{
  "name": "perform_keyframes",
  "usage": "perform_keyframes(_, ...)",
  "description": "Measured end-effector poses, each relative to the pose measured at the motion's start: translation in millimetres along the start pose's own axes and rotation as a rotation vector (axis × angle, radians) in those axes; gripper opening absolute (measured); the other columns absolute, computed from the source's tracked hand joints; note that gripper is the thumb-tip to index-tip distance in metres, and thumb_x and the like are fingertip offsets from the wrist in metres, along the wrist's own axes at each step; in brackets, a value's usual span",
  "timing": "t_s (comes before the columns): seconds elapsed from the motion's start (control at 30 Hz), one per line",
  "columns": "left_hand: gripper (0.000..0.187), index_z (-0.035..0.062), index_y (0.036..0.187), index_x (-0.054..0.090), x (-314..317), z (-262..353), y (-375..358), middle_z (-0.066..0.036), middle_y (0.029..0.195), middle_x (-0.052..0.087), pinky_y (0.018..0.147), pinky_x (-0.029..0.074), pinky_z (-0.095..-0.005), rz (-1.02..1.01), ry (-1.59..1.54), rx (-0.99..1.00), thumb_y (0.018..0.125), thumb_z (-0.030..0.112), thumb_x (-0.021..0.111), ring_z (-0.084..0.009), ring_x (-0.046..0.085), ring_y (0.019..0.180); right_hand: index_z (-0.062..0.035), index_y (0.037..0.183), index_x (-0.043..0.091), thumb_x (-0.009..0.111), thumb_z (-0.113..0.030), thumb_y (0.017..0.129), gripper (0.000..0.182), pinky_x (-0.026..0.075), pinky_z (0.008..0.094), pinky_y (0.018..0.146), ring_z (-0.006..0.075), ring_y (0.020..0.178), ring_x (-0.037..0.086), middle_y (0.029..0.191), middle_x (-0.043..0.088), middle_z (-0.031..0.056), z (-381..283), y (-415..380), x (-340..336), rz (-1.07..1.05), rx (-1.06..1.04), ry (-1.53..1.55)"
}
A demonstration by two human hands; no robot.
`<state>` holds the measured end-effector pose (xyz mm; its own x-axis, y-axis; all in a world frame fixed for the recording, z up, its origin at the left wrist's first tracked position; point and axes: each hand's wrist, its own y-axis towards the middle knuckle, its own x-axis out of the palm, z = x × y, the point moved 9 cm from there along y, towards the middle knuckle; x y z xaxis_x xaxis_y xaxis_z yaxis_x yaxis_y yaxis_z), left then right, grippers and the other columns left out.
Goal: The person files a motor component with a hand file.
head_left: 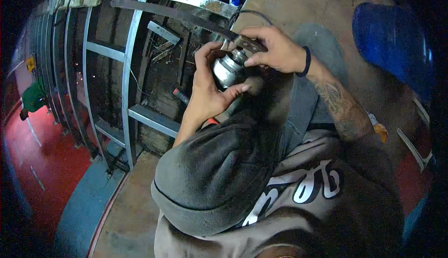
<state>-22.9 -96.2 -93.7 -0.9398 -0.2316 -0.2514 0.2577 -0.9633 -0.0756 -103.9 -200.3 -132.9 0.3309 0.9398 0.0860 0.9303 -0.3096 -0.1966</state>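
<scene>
My left hand (209, 90) curls around a silver, rounded metal tool head (227, 71), which looks like the head of an angle grinder. Its thumb lies along the near side. With thumb and fingers, my right hand (273, 50) grips the holed end of a long, dark, flat metal bar (182, 16) over the spindle of the tool head. From there the bar reaches far to the upper left. Below my left wrist a black grip with a red tip (179, 94) sticks out. The rest of the tool is hidden by my hands and shadow.
Metal studs and rails (133, 48) form an open frame at left, with wood scraps (163, 52) between them. A black cable (254, 12) runs behind my hands. At right stands a blue drum (392, 48). A person in green (34, 94) is far left on the red floor (51, 150).
</scene>
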Motion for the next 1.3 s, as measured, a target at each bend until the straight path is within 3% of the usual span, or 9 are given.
perform_keyframes(0.03, 0.093, 0.005, 0.134, 0.028, -2, -3, 0, -0.016, 0.121, 0.051, 0.099, 0.041, -0.0374, 0.014, 0.0, -0.035, 0.062, 0.013, 0.087, -0.0271, 0.052, 0.114, -0.0015, 0.115, 0.061, 0.077, -0.012, 0.072, 0.047, 0.048, 0.032, 0.086, 0.0188, 0.095, 0.061, 0.102, 0.066, 0.0114, -5, 3, 2, -0.028, 0.033, -0.006)
perform_keyframes(0.1, 0.09, 0.0064, 0.134, 0.03, -8, -9, -8, -0.014, 0.122, 0.048, 0.099, 0.041, -0.0368, 0.031, -0.003, -0.069, 0.063, 0.009, 0.086, -0.0249, 0.05, 0.113, -0.001, 0.119, 0.055, 0.071, -0.011, 0.082, 0.042, 0.042, 0.0185, 0.051, 0.0025, 0.064, 0.05, 0.09, 0.059, -0.0014, 4, 4, 19, -0.119, 0.08, 0.022)
perform_keyframes(0.23, 0.09, 0.0064, 0.134, 0.03, -5, -15, -7, -0.014, 0.121, 0.048, 0.098, 0.041, -0.0369, 0.03, -0.062, -0.061, 0.064, 0.009, 0.086, -0.0249, 0.05, 0.113, -0.0015, 0.119, 0.056, 0.072, -0.015, 0.083, 0.042, 0.041, 0.0186, 0.05, 0.0022, 0.061, 0.048, 0.089, 0.059, -0.0017, 20, 0, 22, -0.123, 0.238, 0.054)
perform_keyframes(0.3, 0.09, 0.0062, 0.135, 0.03, -5, -12, -4, -0.014, 0.121, 0.048, 0.099, 0.041, -0.037, 0.021, -0.058, -0.039, 0.064, 0.01, 0.086, -0.0251, 0.05, 0.113, -0.0028, 0.111, 0.06, 0.075, -0.017, 0.08, 0.037, 0.042, 0.0238, 0.045, 0.0054, 0.054, 0.051, 0.08, 0.062, 0.0007, 20, 0, 16, -0.018, 0.152, 0.188)
perform_keyframes(0.63, 0.091, 0.0055, 0.134, 0.029, -5, -14, -2, -0.014, 0.121, 0.048, 0.099, 0.041, -0.0374, 0.029, -0.065, -0.03, 0.065, 0.016, 0.087, -0.0248, 0.05, 0.113, -0.0034, 0.122, 0.055, 0.074, -0.016, 0.08, 0.047, 0.041, 0.0174, 0.052, 0.0017, 0.064, 0.05, 0.091, 0.06, -0.0031, 21, -3, 16, -0.018, 0.134, 0.196)
perform_keyframes(0.73, 0.086, 0.0035, 0.131, 0.032, -9, -7, -2, -0.017, 0.115, 0.053, 0.095, 0.043, -0.0386, 0.068, 0.054, -0.002, 0.062, 0.007, 0.084, -0.0293, 0.054, 0.108, -0.0039, 0.121, 0.056, 0.075, -0.016, 0.08, 0.047, 0.041, 0.0172, 0.052, 0.0011, 0.065, 0.05, 0.091, 0.059, -0.0036, 21, -2, 19, -0.057, 0.149, 0.177)
perform_keyframes(0.9, 0.086, 0.0034, 0.13, 0.033, -9, -8, -3, -0.018, 0.113, 0.055, 0.093, 0.044, -0.0393, 0.062, 0.065, -0.003, 0.062, 0.01, 0.085, -0.0323, 0.056, 0.107, -0.0044, 0.112, 0.06, 0.074, -0.013, 0.079, 0.037, 0.041, 0.0216, 0.047, 0.0041, 0.055, 0.048, 0.075, 0.057, -0.0032, 18, -4, 16, 0.008, 0.149, 0.137)
perform_keyframes(1.23, 0.081, 0.0059, 0.127, 0.036, -10, -4, 0, -0.019, 0.11, 0.058, 0.089, 0.047, -0.0404, 0.064, 0.12, 0.027, 0.063, 0.011, 0.084, -0.0367, 0.059, 0.105, -0.0035, 0.113, 0.059, 0.075, -0.019, 0.08, 0.04, 0.04, 0.0209, 0.046, 0.0036, 0.053, 0.048, 0.075, 0.058, -0.0033, 30, -7, 17, 0.005, 0.275, 0.189)
perform_keyframes(1.3, 0.08, 0.0056, 0.126, 0.036, -10, -1, 1, -0.019, 0.111, 0.059, 0.089, 0.047, -0.041, 0.068, 0.102, 0.042, 0.063, 0.012, 0.084, -0.0374, 0.059, 0.105, -0.0037, 0.115, 0.058, 0.076, -0.018, 0.079, 0.042, 0.04, 0.0201, 0.047, 0.0032, 0.054, 0.049, 0.079, 0.06, -0.0034, 20, -6, 14, 0.026, 0.149, 0.153)
